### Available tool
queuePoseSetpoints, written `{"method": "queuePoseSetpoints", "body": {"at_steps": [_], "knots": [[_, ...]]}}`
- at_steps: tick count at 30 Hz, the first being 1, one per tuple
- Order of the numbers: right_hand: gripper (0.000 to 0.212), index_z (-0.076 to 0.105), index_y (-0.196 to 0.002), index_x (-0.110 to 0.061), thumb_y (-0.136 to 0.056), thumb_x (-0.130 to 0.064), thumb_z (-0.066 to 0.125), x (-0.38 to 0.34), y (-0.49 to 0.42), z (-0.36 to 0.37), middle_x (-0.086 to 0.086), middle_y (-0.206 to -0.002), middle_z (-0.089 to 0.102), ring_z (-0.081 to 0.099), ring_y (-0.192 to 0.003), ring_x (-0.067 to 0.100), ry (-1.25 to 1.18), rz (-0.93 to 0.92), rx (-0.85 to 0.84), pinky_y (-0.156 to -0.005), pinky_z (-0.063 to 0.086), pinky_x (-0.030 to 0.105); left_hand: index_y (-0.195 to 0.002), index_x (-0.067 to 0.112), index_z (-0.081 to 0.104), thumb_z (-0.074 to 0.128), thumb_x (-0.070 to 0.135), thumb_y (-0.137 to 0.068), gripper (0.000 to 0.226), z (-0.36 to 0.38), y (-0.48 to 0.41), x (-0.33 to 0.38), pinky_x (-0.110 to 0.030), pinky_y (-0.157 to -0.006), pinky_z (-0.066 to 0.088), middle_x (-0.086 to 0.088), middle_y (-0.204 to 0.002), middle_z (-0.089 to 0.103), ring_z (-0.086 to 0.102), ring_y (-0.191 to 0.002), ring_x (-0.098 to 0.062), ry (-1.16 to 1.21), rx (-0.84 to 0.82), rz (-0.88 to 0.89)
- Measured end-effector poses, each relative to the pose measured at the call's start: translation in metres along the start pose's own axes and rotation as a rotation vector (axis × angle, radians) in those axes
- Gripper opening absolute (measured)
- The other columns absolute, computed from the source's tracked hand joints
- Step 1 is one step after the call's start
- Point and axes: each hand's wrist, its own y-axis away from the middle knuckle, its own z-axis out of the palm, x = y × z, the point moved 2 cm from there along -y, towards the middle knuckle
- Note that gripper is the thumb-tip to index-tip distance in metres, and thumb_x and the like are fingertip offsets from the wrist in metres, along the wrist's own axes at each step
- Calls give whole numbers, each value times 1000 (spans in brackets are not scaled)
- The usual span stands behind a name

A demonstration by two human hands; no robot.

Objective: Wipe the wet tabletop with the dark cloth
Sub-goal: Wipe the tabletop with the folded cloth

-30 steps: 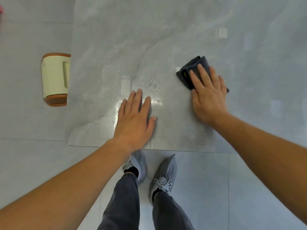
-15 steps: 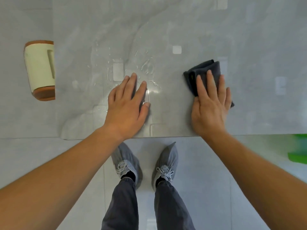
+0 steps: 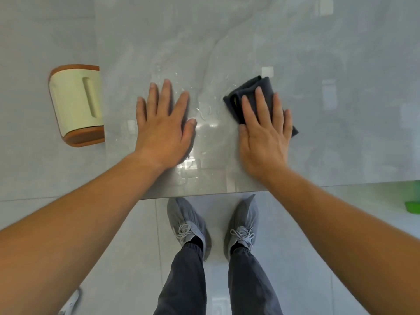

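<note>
Pressing the dark cloth (image 3: pixel 246 86) flat under straight fingers, the right hand (image 3: pixel 264 135) has the water (image 3: pixel 204 112) just to its left, between it and the flat, empty left hand (image 3: pixel 164 130) on the tabletop (image 3: pixel 318 64).

dark cloth (image 3: pixel 252 89): its near part is lying hidden under the right hand (image 3: pixel 264 133).
tabletop (image 3: pixel 341 133): is running out past the top and right edges; the left hand (image 3: pixel 163 126) is covering part of the wet patch.
green object (image 3: pixel 412 206): is being cut by the right edge, too blurred to identify.
cream and brown object (image 3: pixel 75 105): its right side is disappearing under the tabletop.
</note>
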Motion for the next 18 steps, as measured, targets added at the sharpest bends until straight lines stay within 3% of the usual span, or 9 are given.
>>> {"method": "queuePoseSetpoints", "body": {"at_steps": [2,7,9,14,16,18], "knots": [[57,26,-159,-29,-104,-39,35,-18,14,4,0,-169,14,3,-155,32,7,-21,20,-123,4,56,-159,27,8,17,53,-101,64,1,0,-4,-53,-122,-6,-9,-168,-9,-15,-153,-31,-11,-4,9],[55,34,-156,-29,-102,-35,42,-35,60,9,-1,-168,20,7,-156,33,40,-336,-71,-123,9,56,-158,29,14,12,50,-101,61,-4,-1,-9,-51,-122,-1,-7,-168,-4,-10,-154,-29,36,6,31],[56,35,-155,-30,-100,-34,43,-29,28,6,-1,-167,23,12,-155,33,49,-311,-70,-124,9,54,-158,27,16,15,47,-103,59,-5,-1,-11,-50,-122,1,-5,-169,-2,-7,-154,-27,65,12,39],[56,21,-159,-33,-104,-37,30,-30,-73,-3,-3,-170,9,-1,-156,29,-13,65,-4,-125,-2,50,-156,20,26,23,42,-105,56,-9,-3,-21,-44,-117,10,-2,-168,13,6,-154,-23,73,65,54],[56,20,-160,-31,-105,-37,31,-40,-62,-1,-1,-170,9,-2,-156,30,15,21,-11,-125,-2,51,-151,19,36,27,43,-103,55,-14,-6,-23,-44,-113,14,-4,-165,22,16,-151,-25,74,83,70],[56,23,-160,-28,-106,-38,34,-42,-33,1,1,-169,13,1,-156,33,52,-155,-61,-124,2,53,-144,19,43,33,42,-101,50,-18,-9,-24,-44,-112,17,-7,-162,28,22,-147,-26,76,97,114]]}}
